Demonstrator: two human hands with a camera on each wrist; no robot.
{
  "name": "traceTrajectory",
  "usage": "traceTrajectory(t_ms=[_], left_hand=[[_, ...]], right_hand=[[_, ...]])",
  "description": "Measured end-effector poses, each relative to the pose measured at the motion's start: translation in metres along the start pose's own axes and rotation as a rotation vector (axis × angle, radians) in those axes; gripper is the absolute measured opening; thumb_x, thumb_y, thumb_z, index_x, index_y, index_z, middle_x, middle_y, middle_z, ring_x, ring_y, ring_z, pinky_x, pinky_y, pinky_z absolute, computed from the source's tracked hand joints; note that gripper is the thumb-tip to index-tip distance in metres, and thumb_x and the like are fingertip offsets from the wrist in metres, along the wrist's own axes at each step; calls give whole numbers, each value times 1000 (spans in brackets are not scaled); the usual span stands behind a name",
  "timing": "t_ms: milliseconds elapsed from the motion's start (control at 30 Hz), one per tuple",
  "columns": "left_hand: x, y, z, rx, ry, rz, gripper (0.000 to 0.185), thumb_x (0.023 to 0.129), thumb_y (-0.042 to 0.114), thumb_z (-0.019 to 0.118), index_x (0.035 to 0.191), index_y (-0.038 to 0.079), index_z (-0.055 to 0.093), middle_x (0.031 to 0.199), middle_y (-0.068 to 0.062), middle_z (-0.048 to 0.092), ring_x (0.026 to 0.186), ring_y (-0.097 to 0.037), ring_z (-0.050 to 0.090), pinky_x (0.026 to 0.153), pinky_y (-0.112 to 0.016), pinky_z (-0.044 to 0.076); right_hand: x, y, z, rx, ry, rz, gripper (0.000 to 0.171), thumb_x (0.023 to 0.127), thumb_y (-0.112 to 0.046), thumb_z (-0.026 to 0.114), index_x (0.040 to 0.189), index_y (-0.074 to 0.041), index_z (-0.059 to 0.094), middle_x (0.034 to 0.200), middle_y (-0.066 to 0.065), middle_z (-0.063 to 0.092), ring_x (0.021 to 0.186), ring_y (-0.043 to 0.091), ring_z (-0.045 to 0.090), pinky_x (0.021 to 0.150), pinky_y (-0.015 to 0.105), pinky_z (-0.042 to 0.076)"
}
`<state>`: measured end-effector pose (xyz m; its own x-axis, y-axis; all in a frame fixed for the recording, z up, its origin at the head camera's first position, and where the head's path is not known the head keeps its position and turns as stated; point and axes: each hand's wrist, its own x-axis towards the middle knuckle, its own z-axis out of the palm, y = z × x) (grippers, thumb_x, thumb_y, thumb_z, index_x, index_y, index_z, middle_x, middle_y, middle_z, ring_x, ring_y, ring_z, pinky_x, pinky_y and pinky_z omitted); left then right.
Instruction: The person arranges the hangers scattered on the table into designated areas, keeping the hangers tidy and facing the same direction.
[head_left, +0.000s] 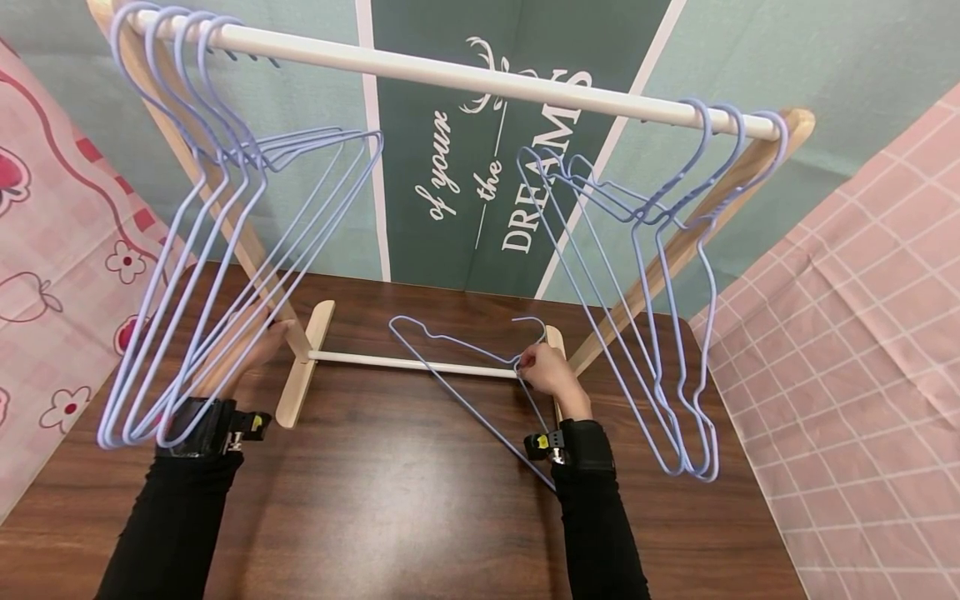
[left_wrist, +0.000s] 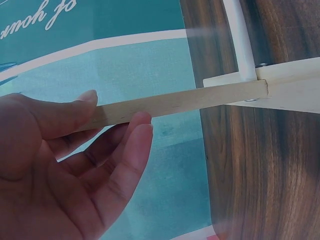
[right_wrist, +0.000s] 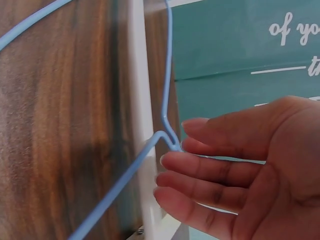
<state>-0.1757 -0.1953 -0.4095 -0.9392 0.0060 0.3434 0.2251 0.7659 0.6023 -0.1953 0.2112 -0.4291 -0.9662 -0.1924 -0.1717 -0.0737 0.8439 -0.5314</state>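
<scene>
One hanger [head_left: 465, 367] — hook behind right hand [head_left: 550, 372]

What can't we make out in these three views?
- Head view: left hand is largely screened by the hanging hangers in front of it; contact with the rack leg is unclear there.
- Right wrist view: thumb is hidden behind the fingers, so the grip on the loose hanger can't be confirmed.
- Left wrist view: no hangers in frame.
</scene>
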Motion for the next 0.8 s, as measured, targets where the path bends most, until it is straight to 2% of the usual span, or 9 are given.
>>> traceTrajectory(t_ms=[33, 167, 300, 433, 500, 600, 700, 800], left_hand=[[1, -7, 4, -10, 14, -1, 22, 89, 5, 54, 78, -13, 49, 63, -21, 47, 52, -27, 42, 49, -40, 33], [1, -9, 5, 15, 30, -12, 20, 88, 5, 55, 82, -13, 49, 66, -23, 48, 54, -31, 46, 51, -44, 36], [2, -1, 0, 50, -19, -52, 17, 87, 0, 54, 88, -16, 48, 74, -31, 51, 62, -41, 50, 57, -48, 40], [3, 3, -3, 58, -64, -89, 20, 89, 2, 53, 91, -17, 48, 78, -33, 52, 67, -42, 53, 58, -45, 42], [3, 2, -3, 59, -74, -86, 20, 90, 3, 53, 90, -17, 49, 76, -31, 52, 64, -40, 52, 55, -42, 41], [4, -11, 4, 35, -57, -71, 21, 89, 4, 53, 89, -16, 50, 73, -29, 52, 60, -36, 50, 52, -39, 39], [6, -40, 21, 19, -7, -61, 29, 92, 16, 53, 88, -13, 52, 72, -24, 53, 58, -29, 49, 48, -43, 39], [9, -67, 32, -3, 2, -48, 36, 92, 26, 54, 89, -10, 53, 72, -21, 54, 57, -26, 48, 48, -43, 38]], right_hand=[[0, 1, 1, -8, 6, 1, 9, 74, -1, 64, 81, 4, 61, 71, 9, 61, 66, 22, 56, 62, 31, 45], [2, 4, 5, -26, 21, 21, 6, 74, -3, 65, 78, 1, 62, 72, 8, 61, 70, 25, 55, 64, 33, 44], [3, 6, 7, -31, 34, 32, 6, 74, -4, 65, 77, 0, 62, 72, 8, 61, 70, 25, 55, 64, 33, 44], [5, 7, 9, -33, 42, 41, 6, 74, -5, 66, 75, -1, 61, 71, 7, 59, 68, 24, 54, 62, 32, 43], [5, 7, 9, -35, 42, 46, 6, 74, -5, 66, 74, -1, 61, 71, 6, 58, 67, 24, 53, 61, 31, 42], [6, 8, 11, -39, 38, 50, 7, 73, -4, 66, 73, -2, 60, 70, 5, 57, 66, 23, 52, 60, 31, 42], [7, 9, 13, -44, 27, 50, 6, 72, -3, 66, 72, -2, 60, 69, 5, 56, 64, 22, 51, 59, 30, 41], [8, 10, 14, -46, 12, 56, 5, 70, -2, 64, 73, -1, 60, 69, 5, 56, 63, 21, 51, 58, 29, 40]])
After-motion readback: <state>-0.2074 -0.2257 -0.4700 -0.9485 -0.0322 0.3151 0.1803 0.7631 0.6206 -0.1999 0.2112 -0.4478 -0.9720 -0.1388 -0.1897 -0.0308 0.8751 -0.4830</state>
